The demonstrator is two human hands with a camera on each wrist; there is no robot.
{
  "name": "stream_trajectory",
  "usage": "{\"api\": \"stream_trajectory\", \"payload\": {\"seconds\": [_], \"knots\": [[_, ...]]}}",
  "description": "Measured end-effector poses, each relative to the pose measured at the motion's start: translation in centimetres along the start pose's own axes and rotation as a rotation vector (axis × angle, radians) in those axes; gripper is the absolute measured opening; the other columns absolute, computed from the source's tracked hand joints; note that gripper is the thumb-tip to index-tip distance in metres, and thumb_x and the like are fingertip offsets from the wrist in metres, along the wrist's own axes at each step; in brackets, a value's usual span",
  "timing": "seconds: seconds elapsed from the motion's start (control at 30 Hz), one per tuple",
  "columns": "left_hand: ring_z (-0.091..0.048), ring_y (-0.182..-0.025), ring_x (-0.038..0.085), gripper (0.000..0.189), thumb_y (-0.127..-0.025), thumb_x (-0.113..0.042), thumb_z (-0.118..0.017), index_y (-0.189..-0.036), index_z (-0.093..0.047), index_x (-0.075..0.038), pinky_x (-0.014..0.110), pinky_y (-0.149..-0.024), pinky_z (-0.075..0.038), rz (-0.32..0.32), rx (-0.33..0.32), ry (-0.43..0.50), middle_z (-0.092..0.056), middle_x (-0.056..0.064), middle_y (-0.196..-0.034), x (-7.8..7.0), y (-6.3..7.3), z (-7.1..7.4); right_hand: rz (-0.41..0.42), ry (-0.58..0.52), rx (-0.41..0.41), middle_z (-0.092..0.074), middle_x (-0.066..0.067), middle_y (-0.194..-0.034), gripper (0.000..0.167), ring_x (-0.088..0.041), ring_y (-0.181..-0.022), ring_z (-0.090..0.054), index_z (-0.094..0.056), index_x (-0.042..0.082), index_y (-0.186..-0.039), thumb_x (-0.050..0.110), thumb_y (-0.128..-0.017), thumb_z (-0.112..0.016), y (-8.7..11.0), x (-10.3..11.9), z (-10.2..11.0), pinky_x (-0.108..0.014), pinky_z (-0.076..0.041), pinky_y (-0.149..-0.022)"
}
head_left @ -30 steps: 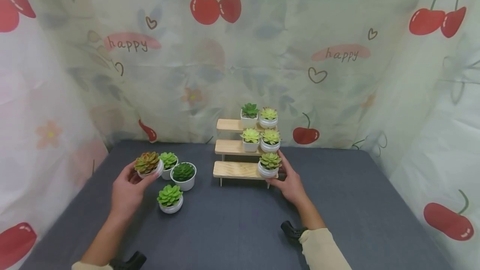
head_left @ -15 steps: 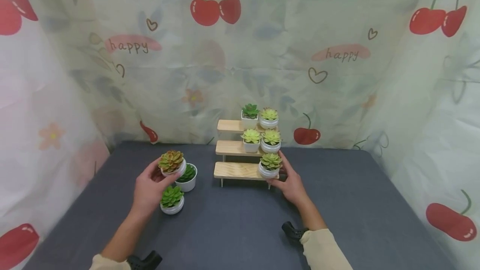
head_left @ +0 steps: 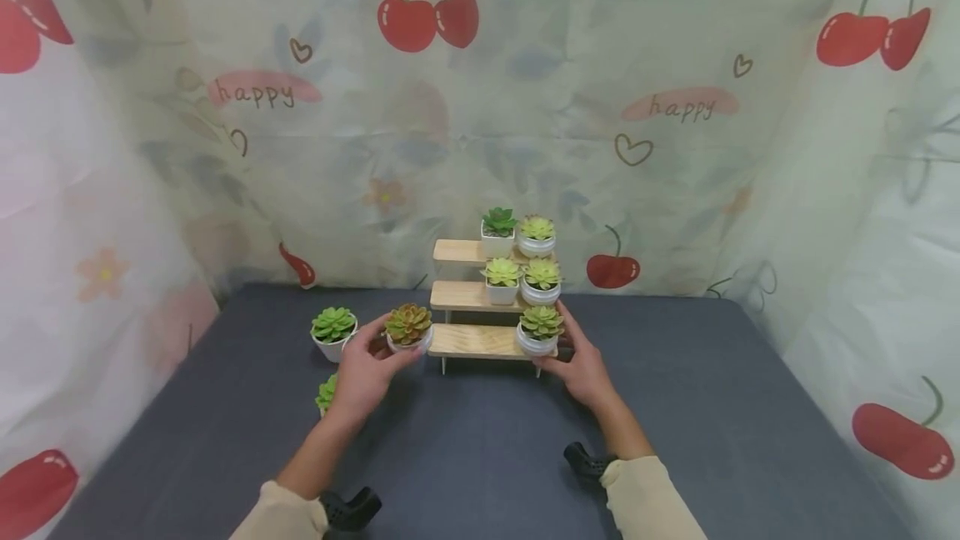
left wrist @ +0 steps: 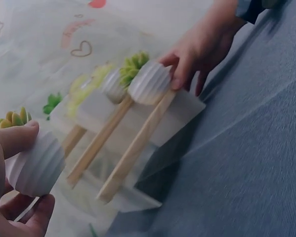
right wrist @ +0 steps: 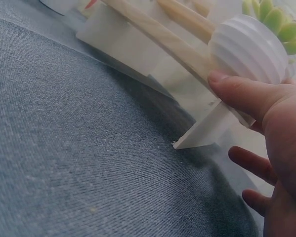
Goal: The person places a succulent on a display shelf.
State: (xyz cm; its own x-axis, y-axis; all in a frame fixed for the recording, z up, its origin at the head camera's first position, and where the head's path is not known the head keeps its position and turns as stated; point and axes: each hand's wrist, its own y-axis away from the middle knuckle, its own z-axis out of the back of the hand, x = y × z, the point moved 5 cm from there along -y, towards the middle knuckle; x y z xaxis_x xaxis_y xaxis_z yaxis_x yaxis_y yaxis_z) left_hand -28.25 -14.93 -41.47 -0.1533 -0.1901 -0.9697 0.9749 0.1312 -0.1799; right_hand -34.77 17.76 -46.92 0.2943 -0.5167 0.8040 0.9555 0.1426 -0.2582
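Observation:
In the head view, my left hand [head_left: 366,375] holds a reddish-brown succulent [head_left: 408,327] in a white pot, just off the left end of the lowest tier of a wooden stand [head_left: 471,341]. Thumb and fingers grip the ribbed pot [left wrist: 38,165] in the left wrist view. At the other end of that tier sits a light green succulent [head_left: 540,327] in a round white pot. My right hand [head_left: 582,367] has its thumb and index finger around this pot [right wrist: 247,49], at the board's edge; the other fingers extend loosely below.
Two potted succulents stand on the top tier [head_left: 459,251] and two on the middle tier [head_left: 457,295]. On the dark cloth [head_left: 480,457] at left are a green succulent [head_left: 333,326] and another [head_left: 326,394] partly behind my left arm. A printed curtain [head_left: 465,148] surrounds the table.
My left hand has carried the reddish-brown succulent rightward from above the left group to beside the stand, now covering the dark green one. The right hand stays at its pot.

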Motion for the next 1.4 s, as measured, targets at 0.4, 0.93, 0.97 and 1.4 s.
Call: {"api": "stream_trajectory", "payload": {"seconds": [0.4, 0.93, 0.97, 1.4], "knots": [[-0.059, -0.104, 0.026, 0.065, -0.075, -0.019, -0.085, -0.131, -0.058, -0.002, 0.040, -0.086, -0.052, -0.042, -0.030, -0.194, -0.055, 0.013, -0.114, 1.2, -1.1, -4.0, -0.004, -0.001, 0.000, -0.051, -0.013, -0.139, 0.103, -0.034, -0.118, -0.054, -0.017, 0.042, -0.154, 0.024, -0.078, -0.084, -0.2, 0.2, 0.0, -0.058, -0.040, -0.096], [-0.046, -0.118, 0.031, 0.057, -0.078, -0.032, -0.082, -0.124, -0.058, -0.008, 0.049, -0.098, -0.025, -0.133, -0.149, -0.386, -0.063, 0.012, -0.122, 1.9, -1.3, -7.3, -0.003, -0.025, 0.005, -0.055, -0.014, -0.136, 0.102, -0.032, -0.116, -0.056, -0.018, 0.041, -0.154, 0.023, -0.078, -0.084, -0.2, 0.3, -0.1, -0.057, -0.043, -0.094], [-0.046, -0.119, 0.031, 0.056, -0.078, -0.033, -0.082, -0.123, -0.059, -0.009, 0.049, -0.099, -0.025, -0.143, -0.154, -0.400, -0.063, 0.011, -0.122, 1.9, -1.3, -7.5, -0.004, -0.027, 0.005, -0.055, -0.014, -0.136, 0.102, -0.032, -0.116, -0.056, -0.018, 0.042, -0.154, 0.023, -0.078, -0.084, -0.2, 0.3, -0.1, -0.057, -0.043, -0.095], [-0.047, -0.094, 0.025, 0.052, -0.076, -0.040, -0.083, -0.119, -0.068, -0.014, 0.047, -0.084, -0.030, -0.213, -0.196, -0.521, -0.064, 0.002, -0.098, 0.7, -0.7, -9.4, 0.007, -0.037, -0.002, -0.053, -0.014, -0.138, 0.102, -0.032, -0.115, -0.057, -0.019, 0.043, -0.154, 0.022, -0.078, -0.084, 0.0, 0.0, 0.0, -0.056, -0.045, -0.092]]}}
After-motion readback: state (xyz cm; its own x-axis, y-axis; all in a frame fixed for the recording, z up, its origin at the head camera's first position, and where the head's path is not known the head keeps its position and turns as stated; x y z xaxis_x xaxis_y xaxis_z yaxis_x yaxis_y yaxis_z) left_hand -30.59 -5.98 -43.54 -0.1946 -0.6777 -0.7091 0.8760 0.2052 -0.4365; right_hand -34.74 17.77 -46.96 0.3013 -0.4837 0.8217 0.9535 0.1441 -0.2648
